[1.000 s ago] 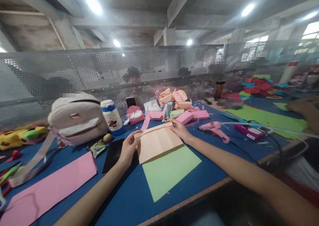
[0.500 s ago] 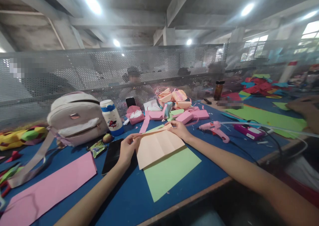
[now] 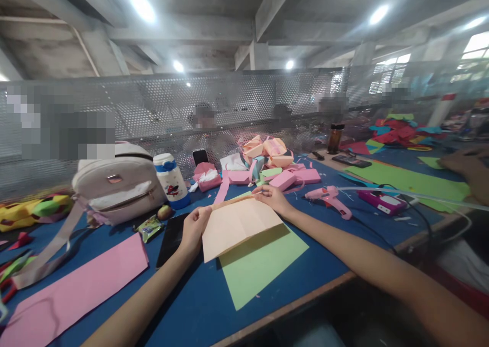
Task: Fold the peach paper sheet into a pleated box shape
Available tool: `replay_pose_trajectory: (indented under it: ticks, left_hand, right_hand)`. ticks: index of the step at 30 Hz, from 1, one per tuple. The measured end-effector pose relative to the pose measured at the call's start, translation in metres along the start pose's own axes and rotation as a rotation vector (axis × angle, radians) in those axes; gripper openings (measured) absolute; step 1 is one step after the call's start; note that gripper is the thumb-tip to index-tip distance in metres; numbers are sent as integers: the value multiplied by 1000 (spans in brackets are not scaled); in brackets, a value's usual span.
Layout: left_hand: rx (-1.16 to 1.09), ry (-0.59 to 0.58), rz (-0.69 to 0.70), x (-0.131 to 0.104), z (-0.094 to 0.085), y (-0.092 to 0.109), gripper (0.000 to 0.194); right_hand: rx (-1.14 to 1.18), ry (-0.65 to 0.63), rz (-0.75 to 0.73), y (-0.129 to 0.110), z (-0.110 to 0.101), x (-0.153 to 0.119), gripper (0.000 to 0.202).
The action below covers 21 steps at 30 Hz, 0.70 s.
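Toward the left end of my bench (image 3: pixel 171 306), which has a blue top, a pink sheet (image 3: pixel 82 291) is lying flat. Behind it a pale backpack (image 3: pixel 118 184) stands close to the far edge, and at its right side is a white bottle (image 3: pixel 170 181) with a blue cap and a blue base. In front of the bottle are a small round thing (image 3: pixel 165 212) and a green snack packet (image 3: pixel 150 228). A black flat device (image 3: pixel 170 240) lies next, partly covered by my left hand (image 3: pixel 196 224).

With this hand I am pinching the left end of the far side of a peach sheet (image 3: pixel 240 227), the thumb on top. The sheet is in the middle of the bench, between my 2 hands; a narrow strip is folded along its far side. Its near side is raised and throws a shadow on a light green sheet (image 3: pixel 263 270), which lies under it and points 1 corner to the near edge of the bench. My right hand (image 3: pixel 273 199) pinches the right end of the same fold, thumb and fingers closed together on the paper.

Behind my hands, toward the far edge, there is a heap of folded paper pieces (image 3: pixel 280 176), peach, pink and green. To the right, a pink glue gun (image 3: pixel 329 199) lies on its side, and then a purple box (image 3: pixel 383 203), nearer to the right end.
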State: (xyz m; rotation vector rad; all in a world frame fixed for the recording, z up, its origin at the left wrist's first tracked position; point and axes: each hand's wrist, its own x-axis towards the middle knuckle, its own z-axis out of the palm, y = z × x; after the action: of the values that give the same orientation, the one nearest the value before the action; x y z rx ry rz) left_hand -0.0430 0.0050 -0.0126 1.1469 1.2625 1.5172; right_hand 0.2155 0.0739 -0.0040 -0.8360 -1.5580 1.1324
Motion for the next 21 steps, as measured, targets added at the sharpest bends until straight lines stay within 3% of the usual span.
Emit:
replay_pose_trajectory:
  ticks: [7, 14, 21]
  left_hand:
    - [-59, -23, -34, -6, 6, 10, 46]
    - [-83, -19, -73, -5, 7, 15, 49]
    - [-31, -22, -57, -6, 5, 18, 51]
  right_hand:
    - [69, 12, 41, 0, -1, 0, 39]
    - [205, -4, 168, 11, 0, 2, 53]
    - [165, -28, 139, 11, -3, 3, 46]
